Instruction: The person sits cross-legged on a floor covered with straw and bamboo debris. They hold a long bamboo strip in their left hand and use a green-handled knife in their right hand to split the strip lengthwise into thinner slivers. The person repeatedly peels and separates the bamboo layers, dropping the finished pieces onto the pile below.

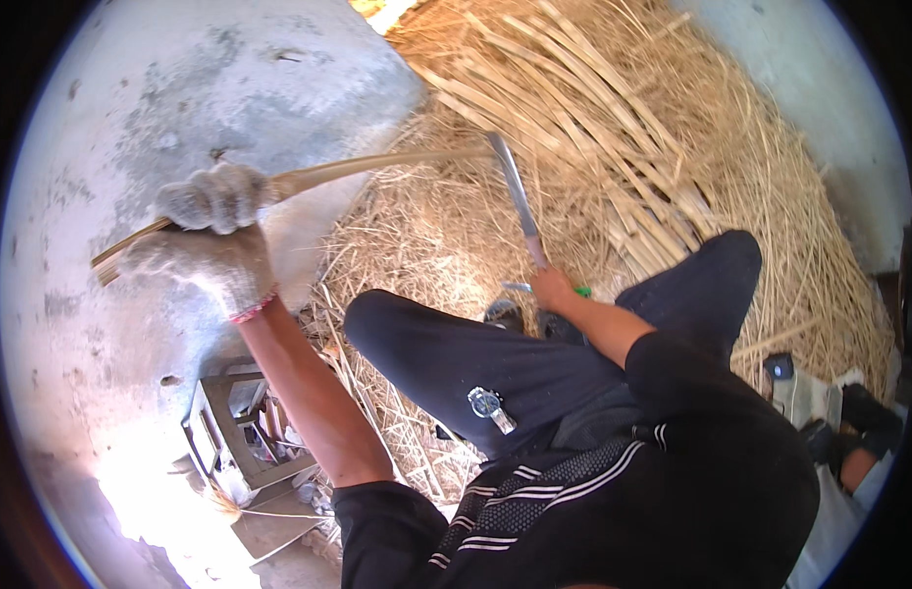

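My left hand (212, 231), in a grey-white knitted glove with a red cuff, is closed round a bamboo strip (367, 163). Its short end juts out past the glove on the left, looking layered or split. The long end runs right and meets the blade of a long knife (516, 191) near its tip. My bare right hand (554, 290) is wrapped round the knife's handle between my knees, the blade pointing away from me. Something small and green shows beside that hand; what it is I cannot tell.
Bamboo strips (613, 108) lie heaped ahead on a thick layer of shavings (426, 236). A pale wall (161, 108) stands at left, with an open box of odds and ends (250, 432) below. A wristwatch (490, 408) rests on my thigh. Part of another person (858, 442) shows at lower right.
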### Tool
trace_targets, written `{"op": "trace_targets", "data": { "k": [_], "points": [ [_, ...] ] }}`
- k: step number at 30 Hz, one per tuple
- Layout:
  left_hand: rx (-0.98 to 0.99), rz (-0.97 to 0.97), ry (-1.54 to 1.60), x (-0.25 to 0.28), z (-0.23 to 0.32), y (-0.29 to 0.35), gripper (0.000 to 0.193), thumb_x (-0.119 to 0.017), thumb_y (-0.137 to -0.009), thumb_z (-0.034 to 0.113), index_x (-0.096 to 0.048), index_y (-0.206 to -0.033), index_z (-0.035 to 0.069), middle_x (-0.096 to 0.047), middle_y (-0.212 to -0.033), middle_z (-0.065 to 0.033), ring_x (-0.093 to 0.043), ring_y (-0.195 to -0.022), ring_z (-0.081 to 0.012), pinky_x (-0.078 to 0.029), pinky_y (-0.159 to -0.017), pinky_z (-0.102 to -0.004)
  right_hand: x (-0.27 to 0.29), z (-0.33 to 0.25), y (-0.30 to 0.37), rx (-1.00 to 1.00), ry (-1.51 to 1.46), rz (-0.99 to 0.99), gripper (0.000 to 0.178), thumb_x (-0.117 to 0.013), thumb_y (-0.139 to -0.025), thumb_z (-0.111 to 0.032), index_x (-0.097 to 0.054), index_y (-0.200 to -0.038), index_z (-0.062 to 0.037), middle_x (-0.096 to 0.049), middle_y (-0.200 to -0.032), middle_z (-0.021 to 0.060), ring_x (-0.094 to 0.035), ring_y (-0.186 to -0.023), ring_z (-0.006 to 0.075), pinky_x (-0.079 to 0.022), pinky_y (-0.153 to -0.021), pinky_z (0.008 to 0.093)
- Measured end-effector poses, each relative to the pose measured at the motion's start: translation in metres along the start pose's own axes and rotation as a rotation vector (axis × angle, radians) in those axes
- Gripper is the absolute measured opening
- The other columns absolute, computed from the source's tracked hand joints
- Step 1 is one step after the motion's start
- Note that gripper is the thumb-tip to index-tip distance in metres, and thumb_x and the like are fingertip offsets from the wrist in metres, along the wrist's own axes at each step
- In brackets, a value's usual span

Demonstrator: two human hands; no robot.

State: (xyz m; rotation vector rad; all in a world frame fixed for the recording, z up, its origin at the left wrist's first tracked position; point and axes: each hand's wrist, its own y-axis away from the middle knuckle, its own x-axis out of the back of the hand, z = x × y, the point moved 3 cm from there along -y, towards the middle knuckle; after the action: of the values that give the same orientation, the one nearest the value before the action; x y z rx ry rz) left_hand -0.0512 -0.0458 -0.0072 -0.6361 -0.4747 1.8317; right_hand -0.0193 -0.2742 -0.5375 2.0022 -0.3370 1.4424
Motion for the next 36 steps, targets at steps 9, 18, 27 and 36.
{"op": "trace_targets", "data": {
  "k": [9,18,27,36],
  "points": [
    [-0.081,-0.02,0.154,0.001,0.001,0.019,0.08,-0.023,-0.066,0.094,-0.035,-0.055,0.016,-0.031,-0.043,0.0005,-0.032,-0.036,-0.0165,-0.031,-0.036,-0.0337,-0.022,0.007,-0.017,0.019,0.058,-0.047,0.02,-0.054,-0.085,-0.013,-0.066,-0.1,-0.0065,-0.069,-0.095,0.0134,-0.067,-0.087,0.032,-0.053,-0.076,0.0436],
    [-0.144,-0.042,0.166,-0.015,0.047,0.038,0.082,-0.026,-0.068,0.092,-0.047,-0.054,0.015,-0.034,-0.042,0.0019,-0.033,-0.034,-0.0126,-0.034,-0.033,-0.0299,0.106,-0.002,0.003,-0.024,-0.65,0.317,0.03,-0.047,-0.092,-0.022,-0.057,-0.113,-0.0038,-0.063,-0.077,0.0159,-0.064,-0.072,0.0296,-0.051,-0.066,0.0415],
    [-0.16,0.327,-0.098,-0.043,0.058,0.083,0.079,-0.029,-0.068,0.092,-0.037,-0.051,0.016,-0.025,-0.04,0.0034,-0.027,-0.03,-0.0111,-0.03,-0.028,-0.0298,0.283,-0.044,0.113,0.071,-0.914,0.281,0.042,-0.043,-0.099,-0.04,-0.057,-0.107,-0.001,-0.054,-0.068,0.0131,-0.057,-0.06,0.0208,-0.043,-0.058,0.0376],
    [-0.253,0.474,-0.157,-0.072,0.044,0.113,0.077,-0.024,-0.072,0.09,-0.037,-0.053,0.017,-0.023,-0.041,0.0034,-0.031,-0.033,-0.0121,-0.035,-0.029,-0.0304,0.34,-0.125,0.174,0.299,-1.238,0.293,0.033,-0.039,-0.101,-0.031,-0.051,-0.108,-0.0002,-0.056,-0.063,0.0207,-0.059,-0.062,0.0376,-0.042,-0.061,0.0464]
  ]
}}
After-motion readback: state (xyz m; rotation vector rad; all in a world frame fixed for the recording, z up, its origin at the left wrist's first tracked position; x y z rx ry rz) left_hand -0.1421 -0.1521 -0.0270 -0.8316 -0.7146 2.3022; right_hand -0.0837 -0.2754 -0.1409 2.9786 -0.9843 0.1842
